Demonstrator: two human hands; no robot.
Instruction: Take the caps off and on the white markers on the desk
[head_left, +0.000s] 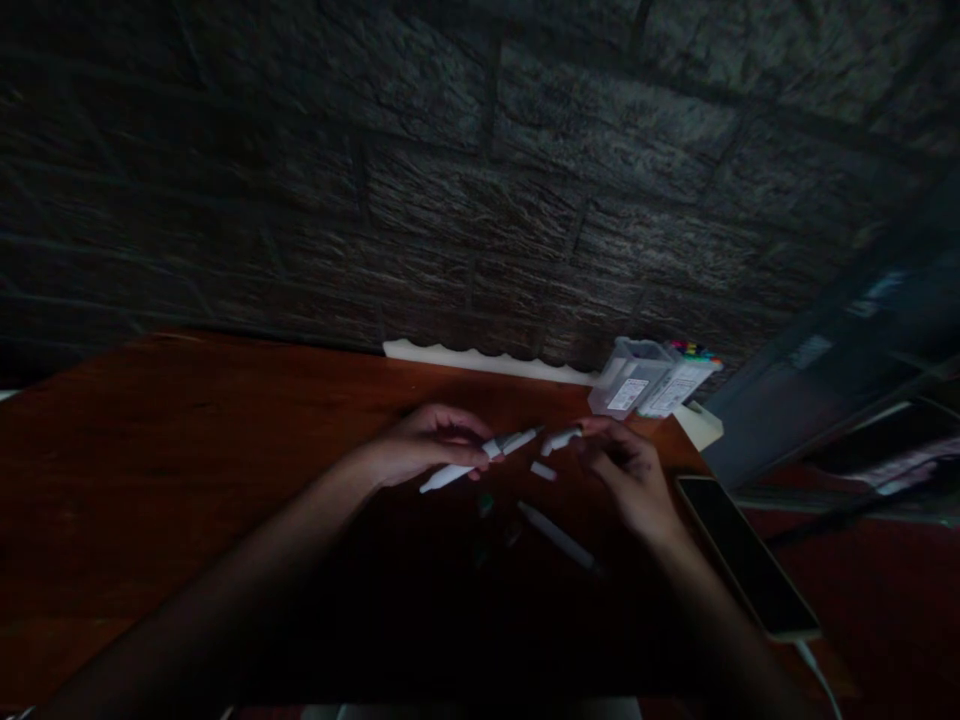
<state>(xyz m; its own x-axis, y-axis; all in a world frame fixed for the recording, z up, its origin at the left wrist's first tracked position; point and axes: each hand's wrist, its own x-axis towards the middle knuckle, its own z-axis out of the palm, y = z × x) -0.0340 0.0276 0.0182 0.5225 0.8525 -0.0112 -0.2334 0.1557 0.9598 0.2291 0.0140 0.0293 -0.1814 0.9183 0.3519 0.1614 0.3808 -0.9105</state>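
Note:
My left hand [439, 445] is closed around a white marker pen [457, 475], whose slimmer end points to the right. Opposite it, my right hand [622, 465] pinches a small white pen cap [561, 440] between thumb and fingers. The cap and the marker are apart, with a narrow gap between them. Just below the gap lies a short white piece [543, 470] on the table. Nearer to me rests a white pen barrel [559, 535], lying at a slant. Small greenish bits [486, 503] beside it are too dark to make out.
Along the stone wall lies a white strip with a wavy edge [487, 362]. A clear plastic box [630, 378] and a box of coloured pens [679, 385] stand at the back right. A phone [746, 555] with a cable lies by the right edge of the wooden table [187, 450].

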